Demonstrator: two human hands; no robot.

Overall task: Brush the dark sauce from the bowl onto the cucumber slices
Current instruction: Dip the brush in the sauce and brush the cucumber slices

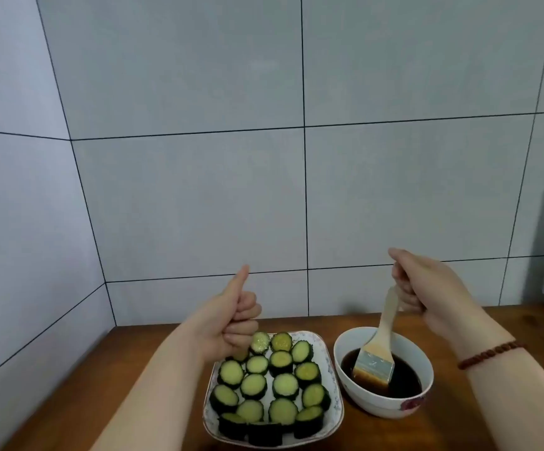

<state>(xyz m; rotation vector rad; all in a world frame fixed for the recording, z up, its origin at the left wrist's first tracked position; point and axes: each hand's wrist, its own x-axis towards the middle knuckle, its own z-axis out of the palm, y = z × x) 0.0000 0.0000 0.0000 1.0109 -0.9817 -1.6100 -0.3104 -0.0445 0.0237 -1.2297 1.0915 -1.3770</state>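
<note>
My right hand [427, 288] is clamped on the stiff, light wooden handle of the brush [376, 353], soft bristles sunk in the runny dark sauce [404, 382] in the bowl [427, 362] at lower right, cucumber slices [270, 382] lower centre, left hand [231, 320] fisted, thumb up

No readable text anywhere — no labels, brands or numbers. Bowl [383, 405] and plate [327, 354] carry only printed floral decoration — no lettering legible.
</note>
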